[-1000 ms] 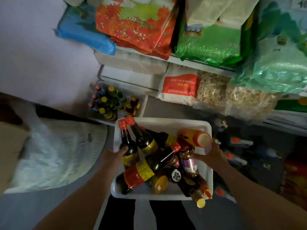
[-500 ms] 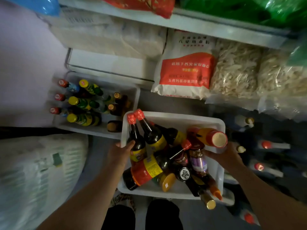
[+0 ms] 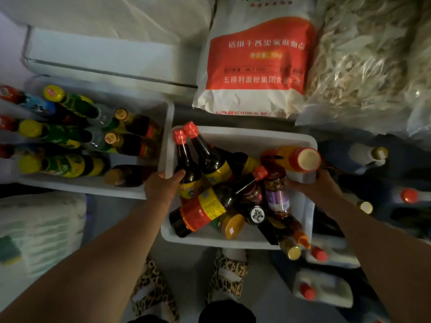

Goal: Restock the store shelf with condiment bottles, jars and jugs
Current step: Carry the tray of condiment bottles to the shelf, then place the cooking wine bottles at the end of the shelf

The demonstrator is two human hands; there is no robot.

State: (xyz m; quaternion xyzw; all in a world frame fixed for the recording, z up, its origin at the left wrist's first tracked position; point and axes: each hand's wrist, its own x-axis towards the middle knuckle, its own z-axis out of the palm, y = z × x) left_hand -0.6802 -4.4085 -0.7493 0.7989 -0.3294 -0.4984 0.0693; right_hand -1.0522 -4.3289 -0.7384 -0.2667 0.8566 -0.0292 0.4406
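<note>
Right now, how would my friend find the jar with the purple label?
Look at the white tub held between the left hand and right hand. Near its right wall, by the right hand, lies the purple-labelled jar. It is the only purple label among dark, red-capped sauce bottles.

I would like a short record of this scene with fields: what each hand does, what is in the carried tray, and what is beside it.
left hand: grips the left rim of the white tray, thumb over the edge
right hand: holds the tray's right rim
tray contents: dark sauce bottles with red caps, jars, mostly lying jumbled
left of tray: second tray with green and dark bottles
behind: flour bag, red and white
</note>
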